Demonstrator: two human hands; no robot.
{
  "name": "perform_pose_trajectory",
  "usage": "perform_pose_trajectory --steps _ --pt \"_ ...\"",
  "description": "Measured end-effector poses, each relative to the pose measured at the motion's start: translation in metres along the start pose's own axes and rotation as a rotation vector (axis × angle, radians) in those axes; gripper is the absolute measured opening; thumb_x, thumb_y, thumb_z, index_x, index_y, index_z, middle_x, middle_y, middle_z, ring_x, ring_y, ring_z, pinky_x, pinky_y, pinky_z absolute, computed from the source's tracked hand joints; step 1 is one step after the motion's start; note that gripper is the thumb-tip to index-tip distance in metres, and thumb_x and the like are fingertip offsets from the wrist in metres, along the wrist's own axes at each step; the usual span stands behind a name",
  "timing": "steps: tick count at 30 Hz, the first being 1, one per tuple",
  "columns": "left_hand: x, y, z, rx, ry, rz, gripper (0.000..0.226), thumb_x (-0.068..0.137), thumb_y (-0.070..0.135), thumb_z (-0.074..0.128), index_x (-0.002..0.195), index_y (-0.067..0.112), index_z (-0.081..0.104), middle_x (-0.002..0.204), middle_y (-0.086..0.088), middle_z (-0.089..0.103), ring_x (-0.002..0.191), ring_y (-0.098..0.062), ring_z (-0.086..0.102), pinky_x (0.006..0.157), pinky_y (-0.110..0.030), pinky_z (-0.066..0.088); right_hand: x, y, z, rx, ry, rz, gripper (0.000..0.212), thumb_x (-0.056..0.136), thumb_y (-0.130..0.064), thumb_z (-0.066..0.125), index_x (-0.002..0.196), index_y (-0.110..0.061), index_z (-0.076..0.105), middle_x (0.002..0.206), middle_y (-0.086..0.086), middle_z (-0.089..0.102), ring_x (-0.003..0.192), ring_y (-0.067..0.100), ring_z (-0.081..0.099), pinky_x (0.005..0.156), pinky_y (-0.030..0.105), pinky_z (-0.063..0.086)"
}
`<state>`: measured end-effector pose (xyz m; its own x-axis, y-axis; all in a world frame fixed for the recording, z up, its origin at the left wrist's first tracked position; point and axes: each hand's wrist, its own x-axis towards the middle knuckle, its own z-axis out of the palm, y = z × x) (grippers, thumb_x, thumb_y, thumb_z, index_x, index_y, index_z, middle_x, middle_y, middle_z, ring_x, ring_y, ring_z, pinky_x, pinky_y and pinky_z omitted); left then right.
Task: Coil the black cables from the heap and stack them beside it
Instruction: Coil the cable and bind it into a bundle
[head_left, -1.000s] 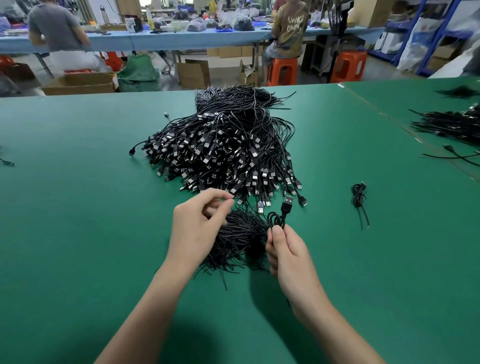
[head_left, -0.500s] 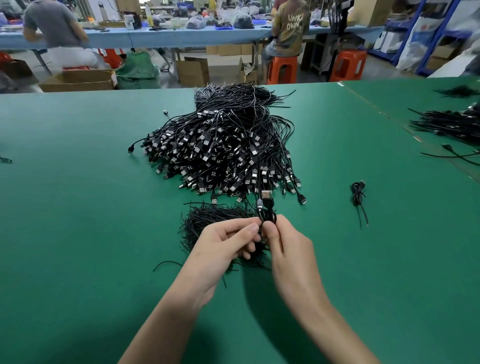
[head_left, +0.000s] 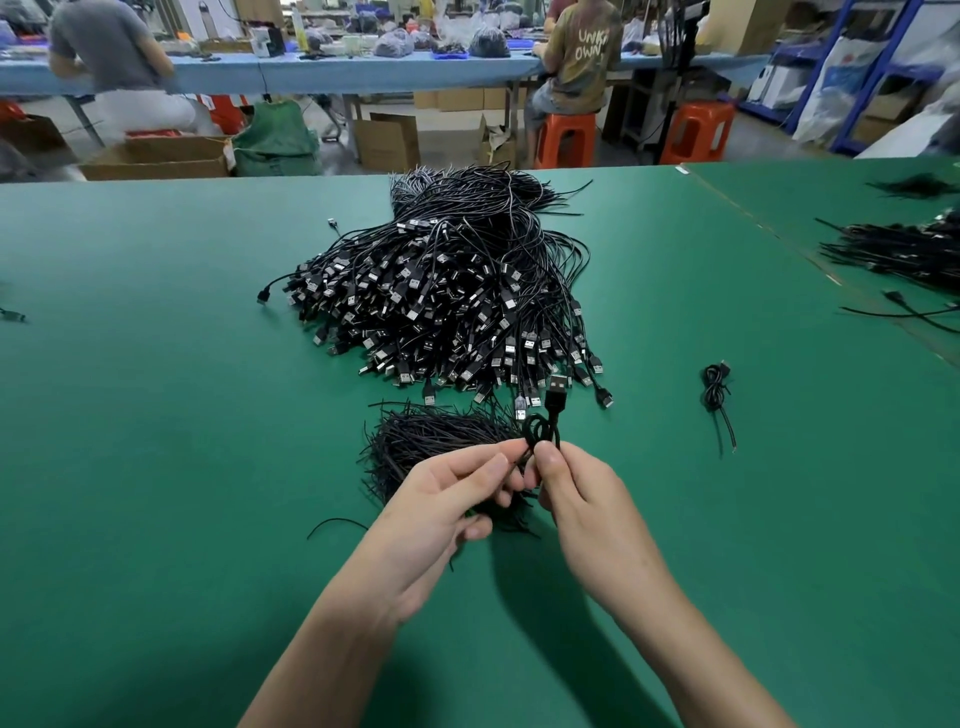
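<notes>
Head view: my left hand (head_left: 447, 501) and right hand (head_left: 584, 499) pinch the coiled cable (head_left: 540, 431) — light, springy, probably best held where loops cross.

Bright, even overhead light covers the flat green matte tabletop (head_left: 156, 415); soft shadows pool at its near edge, its far edge bows, everything beyond looks slightly blurred.

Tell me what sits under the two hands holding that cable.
A bundle of thin black strands lies on the green table beneath the left hand and right hand, which pinch a coiled cable. The bundle's near part is covered by the hands.
</notes>
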<state>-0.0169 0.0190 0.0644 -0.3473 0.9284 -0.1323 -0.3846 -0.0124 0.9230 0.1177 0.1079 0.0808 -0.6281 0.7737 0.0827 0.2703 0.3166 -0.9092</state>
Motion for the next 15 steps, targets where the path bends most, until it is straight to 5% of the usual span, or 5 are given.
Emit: perform_pose_trajectory --steps 7,15 --pt "0.002 -0.008 -0.001 0.107 0.107 0.071 0.037 0.074 0.047 0.081 0.105 0.026 0.082 0.088 0.001 0.075 0.080 -0.006 0.055 0.058 -0.021 0.034 -0.006 -0.001 -0.001 0.124 -0.150 0.124 0.030 0.109 -0.026 0.039 0.086 -0.016 0.055 0.058 -0.020 0.045 0.062 0.004 0.037 0.068 0.033 0.031" --pt "0.001 -0.013 -0.006 0.026 0.006 0.121 0.033 0.081 0.042 0.080 0.106 0.020 0.081 0.092 -0.002 0.072 0.080 -0.005 0.052 0.058 -0.020 0.032 -0.005 -0.006 -0.006 0.098 -0.173 0.051 0.031 0.110 -0.025 0.039 0.086 -0.017 0.057 0.055 -0.021 0.044 0.054 0.000 0.037 0.055 0.018 0.029"
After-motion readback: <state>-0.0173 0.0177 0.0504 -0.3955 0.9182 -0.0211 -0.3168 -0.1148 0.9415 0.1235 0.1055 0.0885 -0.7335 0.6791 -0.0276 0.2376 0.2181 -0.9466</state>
